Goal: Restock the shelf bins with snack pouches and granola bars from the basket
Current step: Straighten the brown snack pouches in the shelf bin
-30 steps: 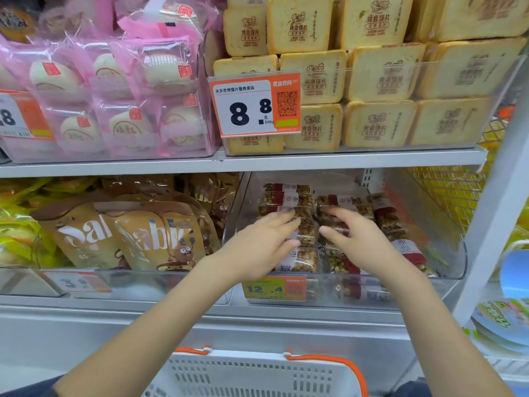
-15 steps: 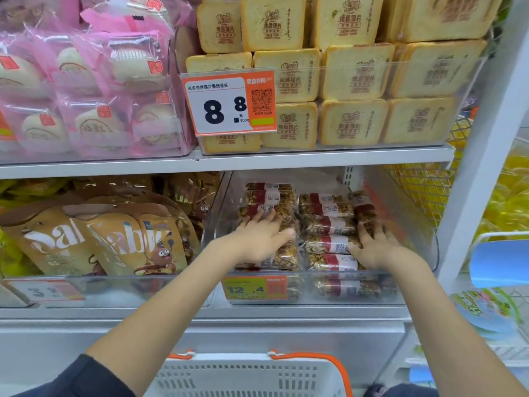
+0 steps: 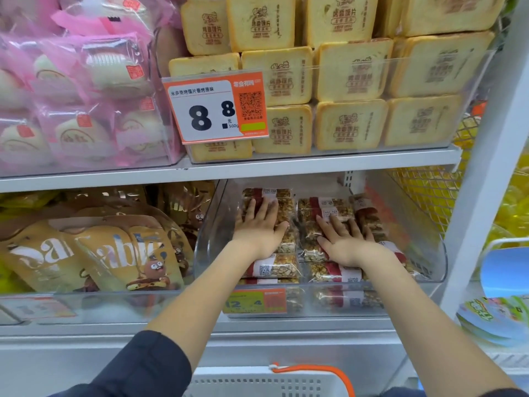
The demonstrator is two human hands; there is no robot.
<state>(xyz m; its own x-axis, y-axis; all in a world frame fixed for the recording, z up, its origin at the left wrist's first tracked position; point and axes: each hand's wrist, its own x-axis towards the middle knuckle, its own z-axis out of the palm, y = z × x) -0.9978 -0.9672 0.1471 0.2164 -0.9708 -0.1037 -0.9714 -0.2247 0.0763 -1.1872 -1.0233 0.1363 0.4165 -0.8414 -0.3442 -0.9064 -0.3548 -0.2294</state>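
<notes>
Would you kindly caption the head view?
Both hands, left hand and right hand, pressed flat on granola bars in a clear bin.
</notes>
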